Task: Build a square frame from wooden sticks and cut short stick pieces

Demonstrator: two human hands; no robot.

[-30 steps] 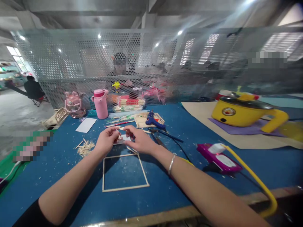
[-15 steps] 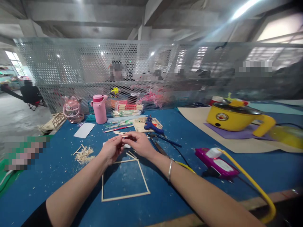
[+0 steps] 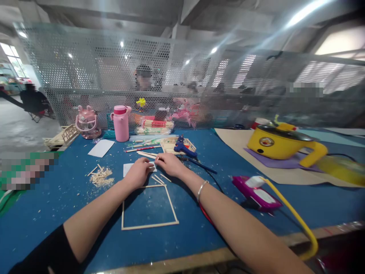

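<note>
My left hand (image 3: 140,172) is closed at a white paper (image 3: 127,169), just beyond a square frame of thin wooden sticks (image 3: 150,227). Close beside it, my right hand (image 3: 168,164) has its fingers pinched together over the paper's right end. Whatever lies between the fingertips of either hand is too small to make out. Several short stick pieces (image 3: 158,179) rest between the hands and the frame. Behind my right hand, a blue glue gun (image 3: 184,147) stands by a small wooden stick tray (image 3: 169,145).
Wood scraps (image 3: 102,177) lie left of my hands. Two pink bottles (image 3: 121,125) and bundled sticks (image 3: 157,125) stand at the back. A purple power strip (image 3: 256,193) with a yellow cable and a yellow pot (image 3: 269,142) are to the right. A person sits beyond the perforated screen.
Both hands have lowered from above the table toward the paper, and their fingertips have moved slightly apart. The light stick piece seen between them is no longer visible there. The view has shifted a little.
</note>
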